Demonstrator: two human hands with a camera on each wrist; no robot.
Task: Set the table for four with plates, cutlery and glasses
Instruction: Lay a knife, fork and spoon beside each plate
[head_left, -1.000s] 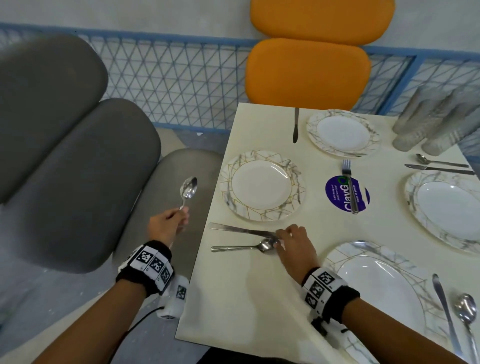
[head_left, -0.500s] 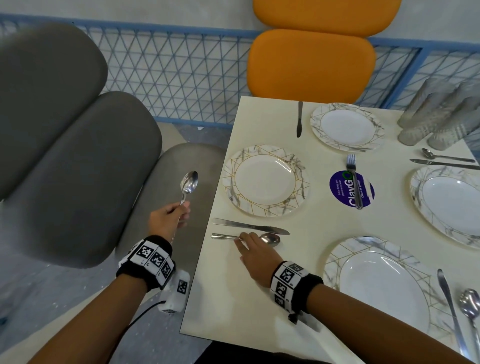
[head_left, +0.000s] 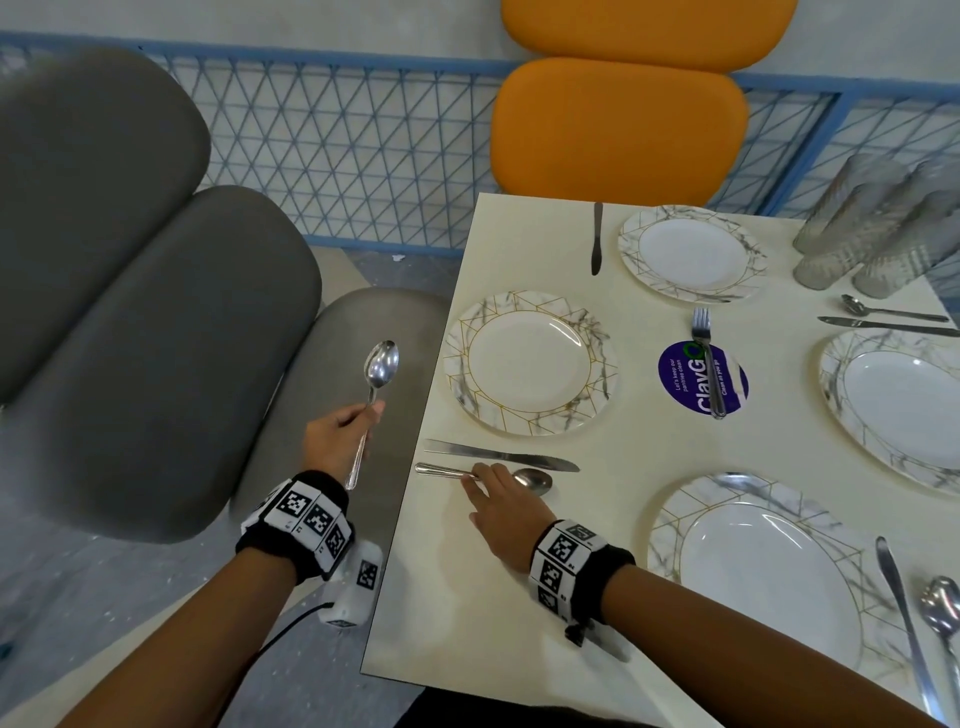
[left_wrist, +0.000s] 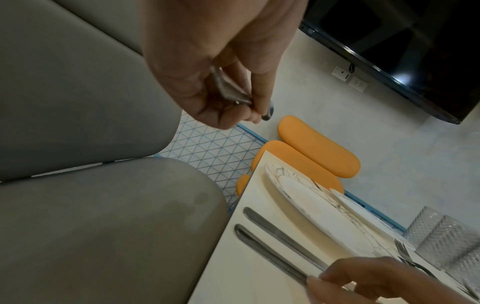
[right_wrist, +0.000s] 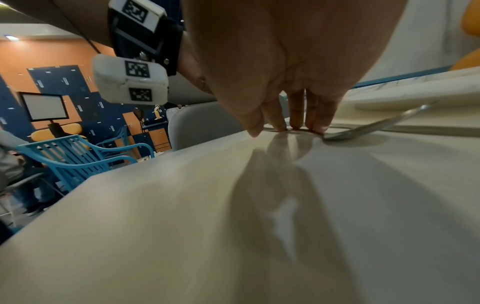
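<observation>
1. Spoon (head_left: 483, 474) lies near the desk's (head_left: 457, 597) left edge, beside the knife (head_left: 498, 457); right hand's (head_left: 506, 514) straight fingers (right_wrist: 296, 121) press its handle.
2. Left hand (head_left: 337, 434) grips another spoon (head_left: 376, 384) by the stem, off the desk.
3. Steel is stiff, probably slippery; pinch mid-handle.

A canteen or office pantry: orange padded chair (head_left: 618, 124) and grey padded chair (head_left: 130, 312), blue slatted armchairs (right_wrist: 75, 156), and a round purple "keep our pantries clean" sticker (head_left: 685, 376) on the cream table (head_left: 493, 597).
</observation>
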